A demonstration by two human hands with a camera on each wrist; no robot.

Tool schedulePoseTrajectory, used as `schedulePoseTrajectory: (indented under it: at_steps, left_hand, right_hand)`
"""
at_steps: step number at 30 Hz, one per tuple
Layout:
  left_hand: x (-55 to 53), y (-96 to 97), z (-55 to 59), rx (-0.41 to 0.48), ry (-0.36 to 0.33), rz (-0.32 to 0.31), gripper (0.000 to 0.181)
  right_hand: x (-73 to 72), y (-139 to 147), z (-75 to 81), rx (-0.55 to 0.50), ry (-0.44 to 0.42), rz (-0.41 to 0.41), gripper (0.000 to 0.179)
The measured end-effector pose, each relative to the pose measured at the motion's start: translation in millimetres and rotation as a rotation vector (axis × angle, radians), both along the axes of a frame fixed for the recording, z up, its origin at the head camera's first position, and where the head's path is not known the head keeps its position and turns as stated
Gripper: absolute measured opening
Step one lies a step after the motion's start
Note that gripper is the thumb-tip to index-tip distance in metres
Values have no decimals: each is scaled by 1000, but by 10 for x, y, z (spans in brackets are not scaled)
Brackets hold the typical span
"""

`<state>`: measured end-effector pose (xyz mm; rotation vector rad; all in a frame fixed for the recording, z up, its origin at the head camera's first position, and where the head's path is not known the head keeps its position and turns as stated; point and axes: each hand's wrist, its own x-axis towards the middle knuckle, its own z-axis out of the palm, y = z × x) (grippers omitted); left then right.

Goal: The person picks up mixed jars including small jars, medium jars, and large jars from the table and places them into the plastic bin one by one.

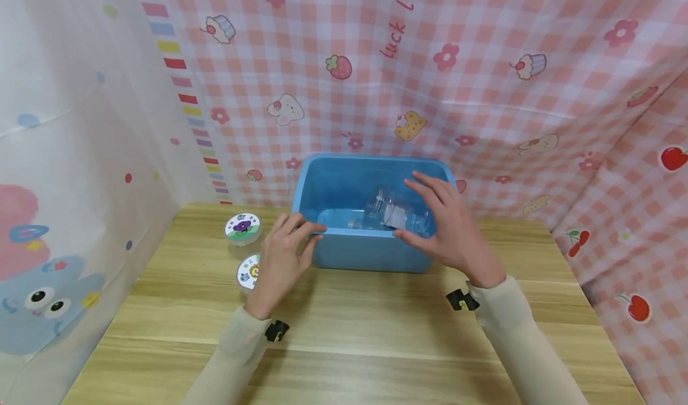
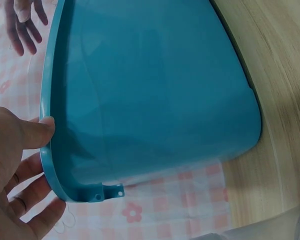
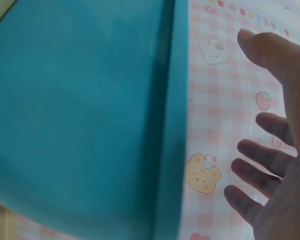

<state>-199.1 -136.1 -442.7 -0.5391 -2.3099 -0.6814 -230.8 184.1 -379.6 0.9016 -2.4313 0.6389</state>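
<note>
A blue plastic bin [image 1: 371,251] stands on the table against the patterned cloth. My left hand [image 1: 285,255] grips its rim at the near left corner; the left wrist view shows the thumb [image 2: 39,134] over the rim and the other fingers behind it. Above the bin's right side is my right hand [image 1: 448,223], fingers spread and nothing held. In the right wrist view, its fingers stand apart from the rim. Inside the bin lie clear, see-through containers [image 1: 379,205], one tilted, with a white label [image 1: 395,217]; the front wall hides their lower parts.
Left of the bin, two round tubs have printed lids: one with a purple flower [image 1: 243,227], the other [image 1: 247,272] partly behind my left hand. Pink checked cloth [image 1: 344,106] hangs behind the wooden table [image 1: 355,333], and a white printed cloth [image 1: 80,142] hangs at left.
</note>
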Motion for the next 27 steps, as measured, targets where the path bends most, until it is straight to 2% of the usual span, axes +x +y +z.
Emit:
schedulePoseTrajectory:
  at_steps: [4,11,17,22,27]
  left_hand:
    - [-2,-2,0,9,13,3,10]
    - [-7,4,-13,14,12,-7,11]
    - [0,0,-8,17,1,-1,12]
    - [-4,3,-7,10,21,-5,12]
    - [-3,16,-11,15,11,0,13]
  right_hand:
    - [51,18,-121,-25,13,-4,92]
    - [159,119,-340,-91,30,-57,88]
    - [253,178,-500,-154,51,-86,76]
    - [307,230,-633,-197,78,-124,66]
    - [330,276,-742,-259,107,-177,50]
